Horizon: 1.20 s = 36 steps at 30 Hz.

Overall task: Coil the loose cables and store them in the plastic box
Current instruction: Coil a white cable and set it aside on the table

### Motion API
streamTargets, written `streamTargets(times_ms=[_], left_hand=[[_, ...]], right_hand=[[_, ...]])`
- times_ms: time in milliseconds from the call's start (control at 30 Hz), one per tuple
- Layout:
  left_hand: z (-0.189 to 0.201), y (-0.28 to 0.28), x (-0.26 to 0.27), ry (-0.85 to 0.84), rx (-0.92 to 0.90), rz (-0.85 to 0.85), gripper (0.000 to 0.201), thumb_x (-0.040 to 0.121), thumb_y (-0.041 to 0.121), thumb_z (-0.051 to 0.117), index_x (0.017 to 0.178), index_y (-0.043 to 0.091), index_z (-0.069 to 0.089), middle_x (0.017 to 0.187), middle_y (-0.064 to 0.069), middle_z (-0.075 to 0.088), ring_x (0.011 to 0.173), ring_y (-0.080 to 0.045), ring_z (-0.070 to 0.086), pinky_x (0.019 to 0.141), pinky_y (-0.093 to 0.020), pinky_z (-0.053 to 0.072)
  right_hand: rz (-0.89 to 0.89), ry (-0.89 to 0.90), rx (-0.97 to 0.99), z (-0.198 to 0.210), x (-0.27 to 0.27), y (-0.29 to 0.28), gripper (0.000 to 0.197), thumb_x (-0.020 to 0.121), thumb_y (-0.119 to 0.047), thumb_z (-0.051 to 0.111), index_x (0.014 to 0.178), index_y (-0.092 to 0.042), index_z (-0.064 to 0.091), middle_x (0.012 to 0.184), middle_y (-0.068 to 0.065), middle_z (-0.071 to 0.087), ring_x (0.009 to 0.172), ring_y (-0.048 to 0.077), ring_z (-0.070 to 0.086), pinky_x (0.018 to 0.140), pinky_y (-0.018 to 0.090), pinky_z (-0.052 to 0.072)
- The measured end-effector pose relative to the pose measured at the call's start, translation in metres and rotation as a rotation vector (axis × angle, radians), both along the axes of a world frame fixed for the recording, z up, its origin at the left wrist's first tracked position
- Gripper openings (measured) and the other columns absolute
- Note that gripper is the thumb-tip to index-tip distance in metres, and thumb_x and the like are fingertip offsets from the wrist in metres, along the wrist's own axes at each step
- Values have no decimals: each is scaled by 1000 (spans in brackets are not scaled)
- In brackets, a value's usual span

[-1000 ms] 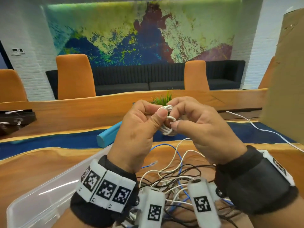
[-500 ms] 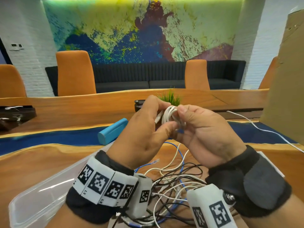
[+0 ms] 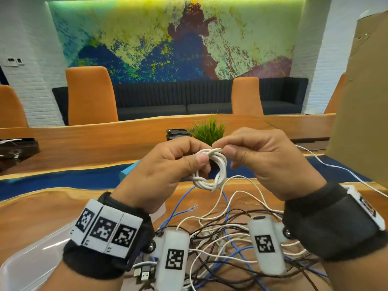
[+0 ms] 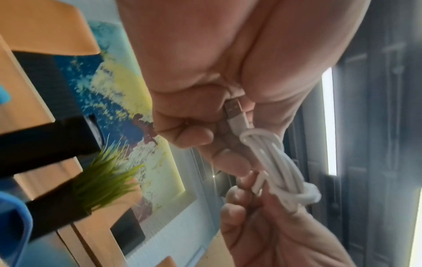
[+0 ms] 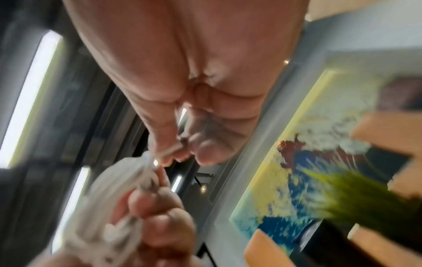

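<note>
A white cable wound into a small coil (image 3: 212, 171) hangs in the air between both hands, above the table. My left hand (image 3: 168, 171) grips the coil's left side with thumb and curled fingers. My right hand (image 3: 266, 162) pinches the coil's top between thumb and forefinger. In the left wrist view the coil (image 4: 276, 162) shows its USB plug (image 4: 233, 108) tucked against my palm. In the right wrist view the coil (image 5: 118, 195) is blurred. A clear plastic box (image 3: 31, 263) lies at the lower left, its inside mostly hidden by my left forearm.
A tangle of loose white, blue and dark cables (image 3: 220, 234) covers the wooden table (image 3: 42, 211) under my wrists. A small potted grass plant (image 3: 207, 129) stands behind the hands. A light blue object (image 3: 128, 172) lies left. Brown cardboard (image 3: 361, 101) rises at the right.
Both hands have turned the white coil so its open ring faces me; my right hand shifted from wrapping round it to pinching its top. The view has tilted slightly.
</note>
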<state>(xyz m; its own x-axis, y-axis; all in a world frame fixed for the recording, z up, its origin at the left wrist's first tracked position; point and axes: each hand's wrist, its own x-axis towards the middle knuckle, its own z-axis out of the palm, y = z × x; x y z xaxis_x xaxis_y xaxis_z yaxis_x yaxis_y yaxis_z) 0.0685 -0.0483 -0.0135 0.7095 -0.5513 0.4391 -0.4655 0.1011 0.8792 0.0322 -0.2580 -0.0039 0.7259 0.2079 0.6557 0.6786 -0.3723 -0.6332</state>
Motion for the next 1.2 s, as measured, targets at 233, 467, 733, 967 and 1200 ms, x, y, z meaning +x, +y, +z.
streamTargets(times_ms=[233, 467, 733, 967, 1200], left_hand=[[-6, -17, -8, 211, -310, -220, 26, 86, 19, 63, 109, 8, 57, 73, -8, 62, 68, -20, 60, 66, -29, 54], [0, -21, -17, -277, -73, 173, 24, 98, 15, 56, 121, 19, 62, 94, -7, 72, 83, -15, 70, 72, -20, 55], [-5, -20, -13, -622, 149, 539, 16, 93, 30, 58, 106, 25, 67, 84, 11, 69, 77, -9, 65, 66, -34, 54], [-6, -24, -14, -710, 225, 558, 15, 96, 33, 52, 99, 24, 64, 84, 12, 61, 78, -8, 55, 66, -26, 44], [-7, -23, -10, -400, 74, 389, 15, 97, 29, 55, 103, 21, 66, 86, 5, 71, 78, -9, 65, 66, -22, 52]], right_hand=[[74, 166, 356, -1, -5, 18, 17, 79, -15, 66, 92, -6, 72, 80, 10, 74, 67, 18, 70, 60, 25, 56], [178, 446, 427, 7, -9, 6, 23, 88, 1, 54, 101, 1, 73, 93, 23, 73, 76, 26, 69, 62, 27, 56], [155, 491, 330, 9, -14, 10, 30, 75, -18, 70, 99, -1, 74, 94, 23, 72, 84, 33, 68, 75, 38, 58], [54, 436, 265, 7, -12, 13, 13, 82, 9, 63, 91, 5, 71, 77, 17, 72, 65, 19, 67, 57, 22, 52], [130, 501, 313, 6, -10, 6, 24, 71, -8, 72, 95, -2, 73, 92, 21, 72, 82, 28, 65, 75, 35, 53]])
